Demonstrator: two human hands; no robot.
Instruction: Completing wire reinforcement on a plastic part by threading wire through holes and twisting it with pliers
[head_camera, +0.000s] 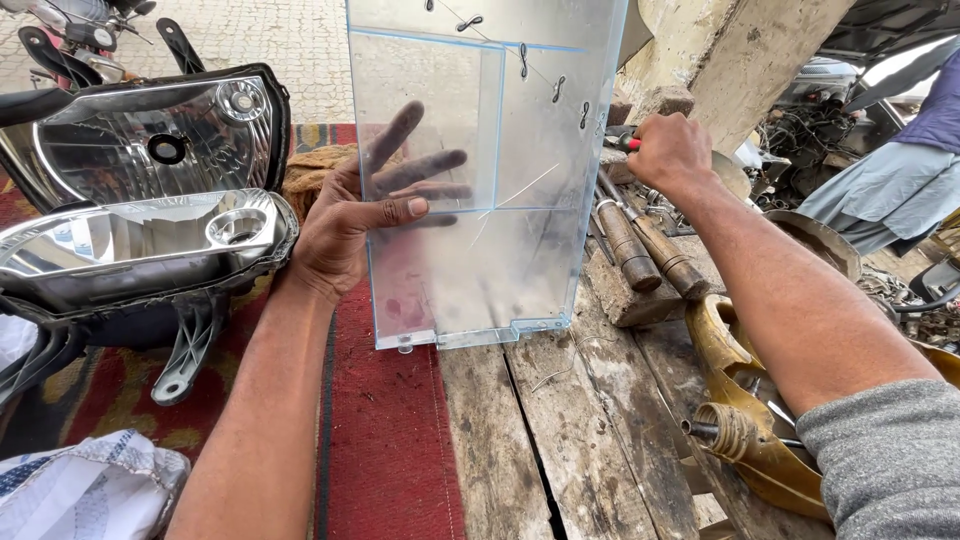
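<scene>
Clear plastic panel (480, 170) upright on bench (560, 430) edge. Left hand (345, 225) fingers clamped on panel side. Right hand (672, 152) closed on red-handled tool (628, 143). Risk: panel slips, cracks further; tool jab could split plastic.

No labels, signs or screens in view. One possible package: a crumpled white woven sack (90, 485) with faint blue markings, lying at the lower left corner on the patterned red cloth (390, 450).
</scene>
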